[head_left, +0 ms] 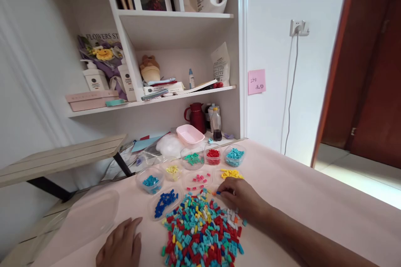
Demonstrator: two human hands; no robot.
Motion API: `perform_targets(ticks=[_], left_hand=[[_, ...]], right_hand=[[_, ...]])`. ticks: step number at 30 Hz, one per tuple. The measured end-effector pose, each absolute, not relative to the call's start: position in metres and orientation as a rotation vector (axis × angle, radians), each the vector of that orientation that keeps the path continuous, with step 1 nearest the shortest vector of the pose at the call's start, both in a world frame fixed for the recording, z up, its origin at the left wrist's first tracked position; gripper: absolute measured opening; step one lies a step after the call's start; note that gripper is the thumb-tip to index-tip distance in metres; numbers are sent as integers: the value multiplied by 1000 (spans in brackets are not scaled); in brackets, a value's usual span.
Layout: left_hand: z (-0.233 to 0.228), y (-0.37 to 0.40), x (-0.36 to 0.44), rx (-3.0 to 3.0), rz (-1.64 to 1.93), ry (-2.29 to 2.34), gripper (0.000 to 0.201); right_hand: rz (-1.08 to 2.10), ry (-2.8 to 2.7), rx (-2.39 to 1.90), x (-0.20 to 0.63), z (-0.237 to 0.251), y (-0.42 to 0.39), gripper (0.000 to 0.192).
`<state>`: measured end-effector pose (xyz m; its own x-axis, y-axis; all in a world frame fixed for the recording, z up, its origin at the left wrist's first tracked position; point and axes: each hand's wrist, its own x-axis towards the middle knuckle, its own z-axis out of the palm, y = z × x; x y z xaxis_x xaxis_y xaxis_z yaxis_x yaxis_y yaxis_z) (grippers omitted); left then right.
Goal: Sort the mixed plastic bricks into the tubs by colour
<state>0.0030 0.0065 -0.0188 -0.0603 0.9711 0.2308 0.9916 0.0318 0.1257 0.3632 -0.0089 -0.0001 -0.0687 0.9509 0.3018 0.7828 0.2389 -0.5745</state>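
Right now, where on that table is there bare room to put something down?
Bare tabletop lies right of the brick pile and right hand, toward the door side. Crowded: the sorted dishes behind the pile. The left hand rests beside a clear lid.

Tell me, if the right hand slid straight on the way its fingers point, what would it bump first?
The right hand points left and a bit away. It would probably first meet the clear dish of pink bricks, though depth is hard to judge.

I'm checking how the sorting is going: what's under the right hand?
The right hand lies over the far edge of the mixed brick pile; white and orange bricks show beside the wrist, and something small and blue at the fingertips. Whatever lies under the palm is covered.
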Motion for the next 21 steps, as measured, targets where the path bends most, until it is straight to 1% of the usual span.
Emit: perform_targets(ticks=[4, 8, 16, 21], left_hand=[[-12, -1, 11, -2084, -372, -2206, 47], [-5, -8, 14, -2122, -341, -2262, 47], [-15, -13, 10, -2170, -618, -2202, 43], [-21, -13, 9, -2173, -735, -2143, 42]], right_hand=[[510, -1811, -1526, 365, 1, -14, 21], [576, -1847, -1511, 360, 8, -19, 21], [506, -2058, -1457, 330, 34, 9, 20], [452, -2103, -1388, 299, 30, 39, 20]])
